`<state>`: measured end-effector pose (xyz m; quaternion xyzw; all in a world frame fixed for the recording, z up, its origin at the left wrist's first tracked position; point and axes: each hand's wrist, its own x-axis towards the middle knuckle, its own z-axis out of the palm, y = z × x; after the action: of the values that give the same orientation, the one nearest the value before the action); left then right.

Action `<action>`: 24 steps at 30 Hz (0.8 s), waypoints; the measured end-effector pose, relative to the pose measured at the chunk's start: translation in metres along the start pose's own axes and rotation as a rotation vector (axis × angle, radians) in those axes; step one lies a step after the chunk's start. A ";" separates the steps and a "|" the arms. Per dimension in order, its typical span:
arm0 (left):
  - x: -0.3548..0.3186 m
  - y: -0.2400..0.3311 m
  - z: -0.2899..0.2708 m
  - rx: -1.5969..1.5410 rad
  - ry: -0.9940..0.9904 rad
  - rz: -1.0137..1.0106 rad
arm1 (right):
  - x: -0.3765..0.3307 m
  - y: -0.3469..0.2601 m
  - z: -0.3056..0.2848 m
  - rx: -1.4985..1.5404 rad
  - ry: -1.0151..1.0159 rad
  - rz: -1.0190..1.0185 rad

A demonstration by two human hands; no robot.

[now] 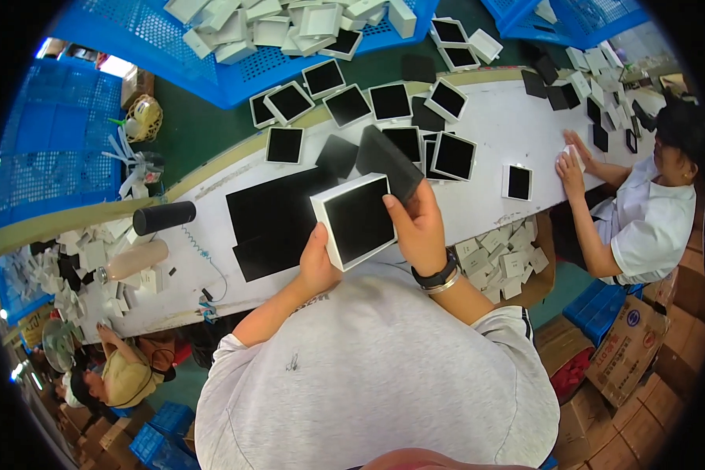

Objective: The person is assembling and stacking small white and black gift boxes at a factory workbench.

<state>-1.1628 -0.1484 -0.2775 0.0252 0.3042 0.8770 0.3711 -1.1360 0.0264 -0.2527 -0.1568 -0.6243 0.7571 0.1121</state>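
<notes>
My left hand grips the lower left corner of a white square box with a black lining, tilted above the white table. My right hand holds the box's right edge together with a black foam pad that sticks up over the box's top right corner. A black watch and a bracelet sit on my right wrist. Flat black sheets lie on the table just left of the box.
Several open white boxes with black insides cover the table's far side. Blue crates hold white box parts. A black cylinder and a bottle lie at the left. A person in white works at the right; another sits lower left.
</notes>
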 end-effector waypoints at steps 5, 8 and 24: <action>0.006 -0.016 -0.002 0.273 0.127 -0.179 | 0.001 0.009 -0.012 0.122 0.089 -0.029; 0.023 -0.019 0.006 0.263 0.178 -0.288 | -0.003 0.017 -0.032 0.350 0.129 0.069; 0.354 0.134 -0.145 2.364 0.375 0.438 | 0.027 0.129 -0.320 0.082 1.314 0.081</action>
<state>-1.5433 -0.0600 -0.3856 0.2717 0.9539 0.0934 -0.0864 -1.0369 0.3023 -0.4361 -0.6052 -0.3902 0.5307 0.4470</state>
